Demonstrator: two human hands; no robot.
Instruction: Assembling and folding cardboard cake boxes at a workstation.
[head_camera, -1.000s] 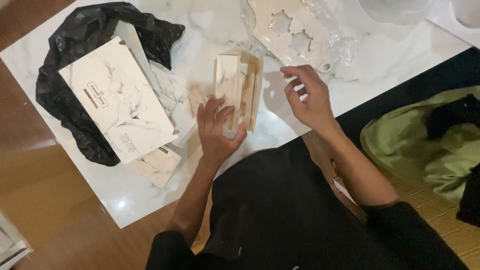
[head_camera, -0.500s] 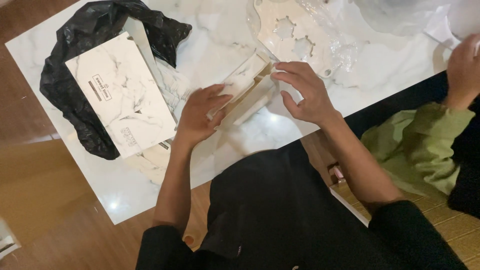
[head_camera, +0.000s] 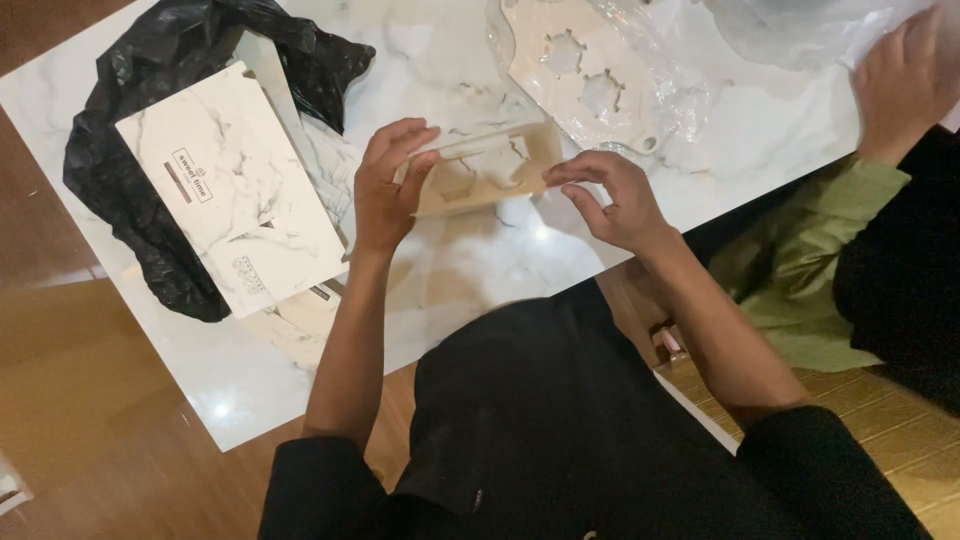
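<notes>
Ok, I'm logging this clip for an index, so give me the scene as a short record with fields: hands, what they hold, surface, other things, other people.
left hand: grips the left end of a thin pale wooden panel with cut-outs
right hand: fingers pinch the panel's right end
panel: held flat above the table, tilted slightly
surface: white marble-pattern table
other things: marble-print box on a black plastic bag; cut-out sheet in clear wrap
other people: another person's hand at upper right, green sleeve

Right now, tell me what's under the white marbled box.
The white marbled box lies on a crumpled black plastic bag on the marble table. A pale piece peeks out at its lower edge; the rest underneath is hidden.
</notes>
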